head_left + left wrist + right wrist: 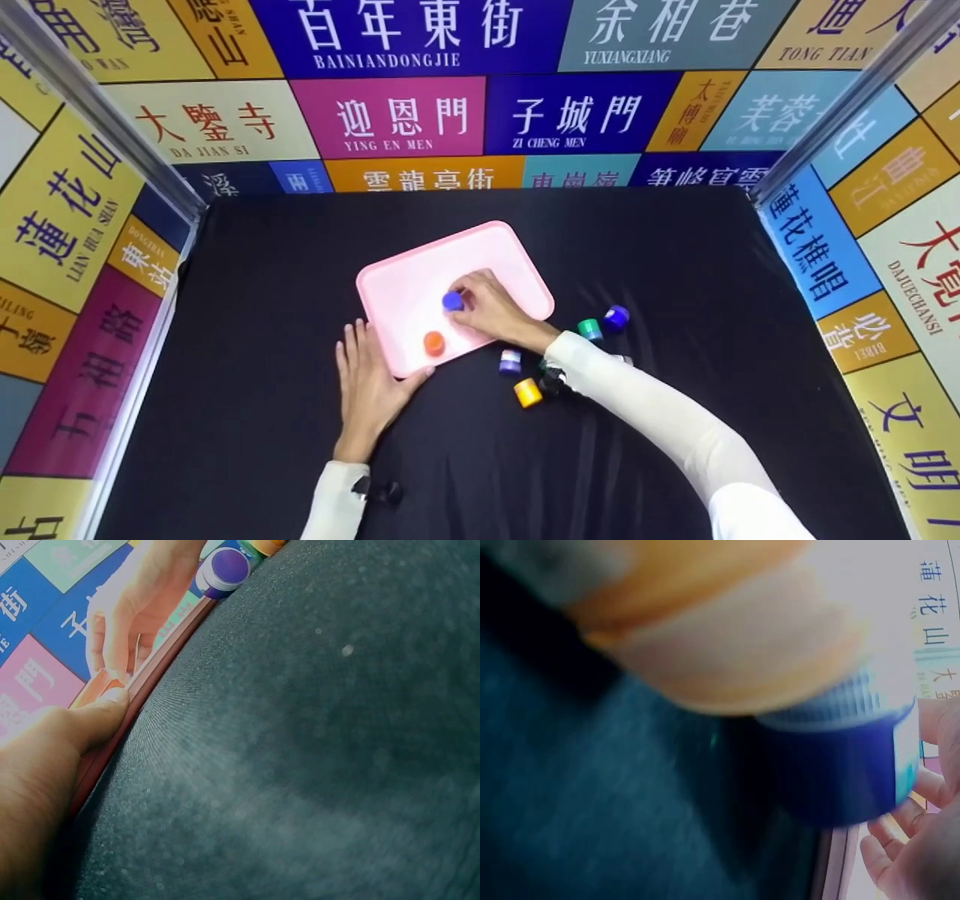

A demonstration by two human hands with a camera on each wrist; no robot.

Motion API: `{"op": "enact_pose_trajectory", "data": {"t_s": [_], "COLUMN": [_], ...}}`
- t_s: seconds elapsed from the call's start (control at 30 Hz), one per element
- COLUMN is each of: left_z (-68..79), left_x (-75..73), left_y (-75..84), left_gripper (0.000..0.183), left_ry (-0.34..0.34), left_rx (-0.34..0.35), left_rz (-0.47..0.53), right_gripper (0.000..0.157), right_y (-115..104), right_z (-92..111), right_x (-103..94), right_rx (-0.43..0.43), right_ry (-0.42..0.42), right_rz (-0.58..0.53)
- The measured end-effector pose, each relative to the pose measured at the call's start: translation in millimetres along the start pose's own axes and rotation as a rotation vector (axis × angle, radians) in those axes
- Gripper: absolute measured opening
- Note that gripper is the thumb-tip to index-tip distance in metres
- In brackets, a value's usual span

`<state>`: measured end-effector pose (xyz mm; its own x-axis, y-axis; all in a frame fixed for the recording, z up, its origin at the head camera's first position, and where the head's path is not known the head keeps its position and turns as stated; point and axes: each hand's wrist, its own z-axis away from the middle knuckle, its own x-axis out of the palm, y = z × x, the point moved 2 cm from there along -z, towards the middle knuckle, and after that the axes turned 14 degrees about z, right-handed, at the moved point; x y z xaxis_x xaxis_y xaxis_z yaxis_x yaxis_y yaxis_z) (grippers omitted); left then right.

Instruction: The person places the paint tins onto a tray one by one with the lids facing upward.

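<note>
A pink tray (405,289) lies tilted on the black cloth. My right hand (491,307) is over it and pinches a small jar with a blue lid (452,301) between thumb and fingers. Whether that jar touches the tray cannot be told. An orange-lidded jar (433,344) stands in the tray near its left front corner. Beside that corner rests my left hand (371,382), fingers extended along the left side and thumb at the front rim. In the left wrist view the left thumb (105,716) touches the tray's rim.
Right of the tray, several small jars lie on the cloth: purple (510,362), yellow (528,392), green (589,330) and dark blue (616,318). The right sleeve (660,409) partly covers others. Panels with printed characters (390,116) stand at the back and sides.
</note>
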<state>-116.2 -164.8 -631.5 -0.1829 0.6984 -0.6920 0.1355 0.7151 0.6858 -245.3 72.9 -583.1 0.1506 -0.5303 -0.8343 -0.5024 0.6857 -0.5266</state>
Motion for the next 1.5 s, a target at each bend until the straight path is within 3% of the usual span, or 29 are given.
{"op": "enact_pose_trajectory", "data": {"t_s": [0.3,0.57,0.83,1.5], "left_z": [3.0,4.7,1.8,0.4], "left_x": [4.0,6.6,6.2,0.2], "left_y": [2.5,5.7,6.9,-0.8], "left_gripper": [0.131,0.132,0.133,0.133], "left_ry": [0.013,0.007,0.002,0.001], "left_rx": [0.024,0.028,0.026,0.005], "left_rz": [0.004,-0.001,0.005,0.008], "right_gripper": [0.034,0.034,0.041,0.040], "right_y": [-14.9,-12.6,-16.9,16.5], "right_z": [-2.7,-3.1,1.0,14.8], "right_x": [9.6,22.5,9.3,-34.0], "right_rx": [-0.055,-0.087,-0.072,0.030], "right_ry": [-0.017,0.000,-0.040,0.001], "right_rz": [-0.010,-0.004,0.015,-0.055]}}
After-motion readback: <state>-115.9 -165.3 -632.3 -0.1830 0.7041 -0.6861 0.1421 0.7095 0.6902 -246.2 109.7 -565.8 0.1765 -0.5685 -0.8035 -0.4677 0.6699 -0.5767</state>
